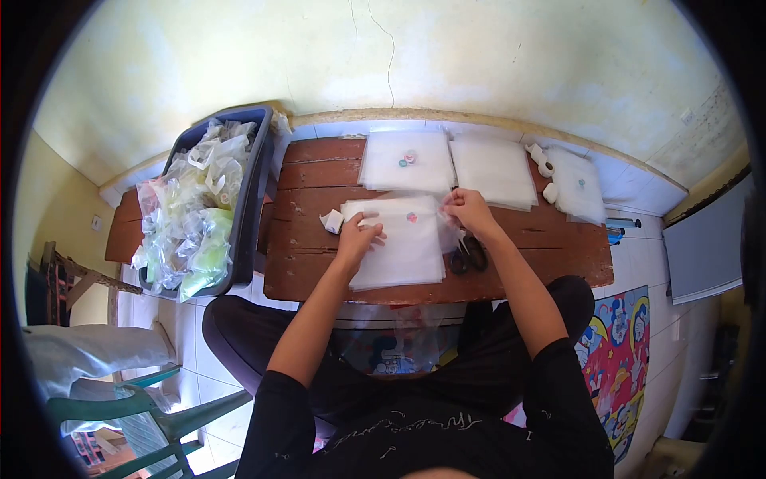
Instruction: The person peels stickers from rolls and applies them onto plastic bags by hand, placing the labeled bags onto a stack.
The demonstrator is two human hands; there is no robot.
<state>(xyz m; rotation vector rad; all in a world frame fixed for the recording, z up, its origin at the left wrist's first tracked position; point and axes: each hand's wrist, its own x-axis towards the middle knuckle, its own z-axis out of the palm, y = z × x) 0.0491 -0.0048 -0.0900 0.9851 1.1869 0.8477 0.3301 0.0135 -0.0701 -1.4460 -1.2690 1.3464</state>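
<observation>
A stack of clear plastic bags [399, 259] lies on the brown wooden table in front of me, with a small red round sticker [412, 217] near its top. My left hand [359, 239] rests on the left side of this stack, fingers apart. At the upper right corner, my right hand [467, 210] pinches the thin edge of a plastic bag [448, 219], which lifts slightly from the pile. Dark-handled scissors [474, 254] lie just below my right hand. Beside the stack's upper left corner sits a small white roll [332, 222].
Further stacks of clear bags [403, 160] [495, 169] [579, 185] line the table's back, some with round stickers. White rolls [542, 164] stand between two of them. A dark tub [255, 188] full of plastic bags is at the left, near a green chair [144, 407].
</observation>
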